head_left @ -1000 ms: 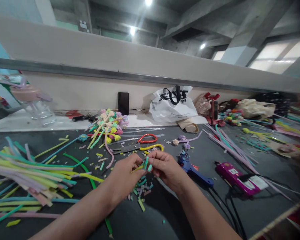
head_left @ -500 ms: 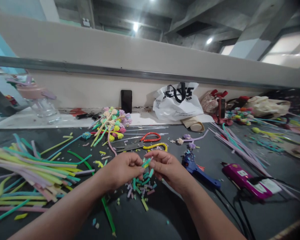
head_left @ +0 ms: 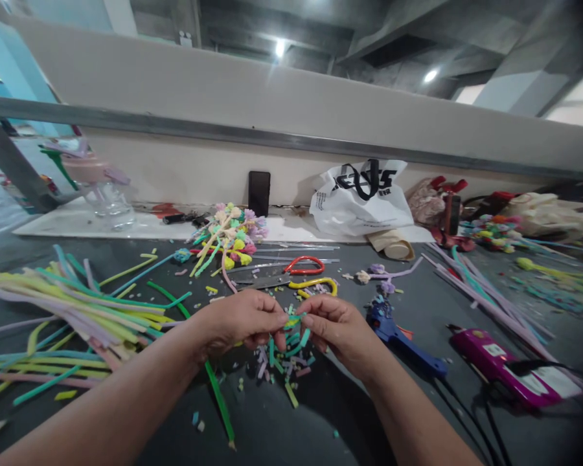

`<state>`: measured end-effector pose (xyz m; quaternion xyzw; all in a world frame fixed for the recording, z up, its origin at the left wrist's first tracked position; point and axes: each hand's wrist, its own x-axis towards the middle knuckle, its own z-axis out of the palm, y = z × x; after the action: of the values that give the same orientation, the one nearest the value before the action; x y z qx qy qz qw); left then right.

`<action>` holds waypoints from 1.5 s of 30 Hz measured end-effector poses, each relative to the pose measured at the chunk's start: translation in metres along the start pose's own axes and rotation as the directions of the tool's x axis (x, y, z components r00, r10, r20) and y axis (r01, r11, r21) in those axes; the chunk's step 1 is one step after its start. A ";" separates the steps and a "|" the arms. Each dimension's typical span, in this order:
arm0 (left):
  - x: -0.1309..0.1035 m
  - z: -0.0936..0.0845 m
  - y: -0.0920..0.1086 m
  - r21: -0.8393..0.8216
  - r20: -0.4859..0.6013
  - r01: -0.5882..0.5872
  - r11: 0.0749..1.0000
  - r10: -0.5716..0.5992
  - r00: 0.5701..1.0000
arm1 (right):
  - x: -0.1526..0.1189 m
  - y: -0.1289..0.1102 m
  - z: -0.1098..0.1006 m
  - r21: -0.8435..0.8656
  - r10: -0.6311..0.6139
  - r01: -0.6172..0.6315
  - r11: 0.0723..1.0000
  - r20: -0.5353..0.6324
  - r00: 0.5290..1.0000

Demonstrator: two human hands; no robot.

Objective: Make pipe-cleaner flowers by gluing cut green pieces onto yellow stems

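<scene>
Both hands meet near the middle of the dark table (head_left: 320, 414). My left hand (head_left: 255, 320) pinches one end of a small green and yellow fuzzy piece (head_left: 293, 320), and my right hand (head_left: 330, 323) pinches its other end. Beneath the fingers lies a pile of short cut fuzzy bits (head_left: 284, 362), teal, lilac and yellow. Just beyond the hands rest scissors with one red and one yellow handle loop (head_left: 313, 283). A long green strip (head_left: 219, 401) runs below my left wrist.
Many pastel strips (head_left: 87, 310) spread at left. Fuzzy flowers (head_left: 230, 236) lie behind the hands. On the right are a blue glue gun (head_left: 401, 340), a magenta device (head_left: 502, 366) and cables. A phone (head_left: 259, 193) and white bag (head_left: 359, 200) stand at the back.
The camera view has turned slightly left, so the scene sits further right. The fingers have shifted a little around the small piece, which now lies more level between them.
</scene>
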<state>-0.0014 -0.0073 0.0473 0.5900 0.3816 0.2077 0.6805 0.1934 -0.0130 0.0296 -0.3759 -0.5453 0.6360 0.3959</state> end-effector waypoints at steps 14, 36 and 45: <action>0.001 -0.002 -0.003 0.292 -0.106 -0.074 0.954 0.109 0.988 | 0.004 0.001 0.008 0.087 0.076 -0.070 0.994 -0.067 0.995; -0.005 -0.006 0.007 0.451 -0.226 -0.010 0.892 0.125 0.966 | 0.004 0.007 0.007 -0.121 -0.033 0.018 0.992 -0.118 0.993; -0.006 -0.003 0.009 0.560 -0.129 0.005 0.829 0.081 0.988 | 0.005 0.007 0.011 -0.162 0.003 -0.018 0.987 -0.088 0.996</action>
<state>-0.0060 -0.0082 0.0577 0.7535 0.4628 0.1437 0.4444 0.1811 -0.0137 0.0241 -0.4374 -0.5756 0.5742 0.3841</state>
